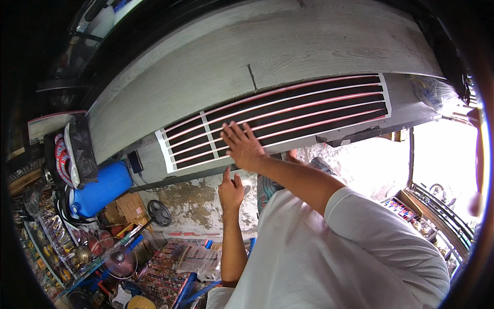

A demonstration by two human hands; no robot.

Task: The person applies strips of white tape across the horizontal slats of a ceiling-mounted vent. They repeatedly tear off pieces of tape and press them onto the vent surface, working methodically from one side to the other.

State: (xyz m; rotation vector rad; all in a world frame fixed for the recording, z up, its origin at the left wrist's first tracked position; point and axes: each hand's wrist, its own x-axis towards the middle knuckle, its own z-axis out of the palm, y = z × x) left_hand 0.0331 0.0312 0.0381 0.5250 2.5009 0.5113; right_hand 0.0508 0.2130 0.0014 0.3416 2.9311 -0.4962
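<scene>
A long sheet of black strips [301,104], divided by thin white and red lines, lies along the front of a grey wood-grain work surface [154,100]. White bands cross it at both ends, and another white band [209,135] crosses left of its middle. My right hand [244,148] rests palm down over the sheet's lower edge, fingers spread, holding nothing. Below the surface's front edge is my left hand [230,193], index finger raised and thumb apart, the other fingers curled. Nothing shows in its grasp.
A phone [135,162] with a cable lies left of the sheet. Beyond it are a blue plastic container [102,189] and round lettered patches [61,160]. A clear plastic bag [432,90] sits at right. Lower left hold a black wheel [159,213], a fan [120,262] and crowded goods.
</scene>
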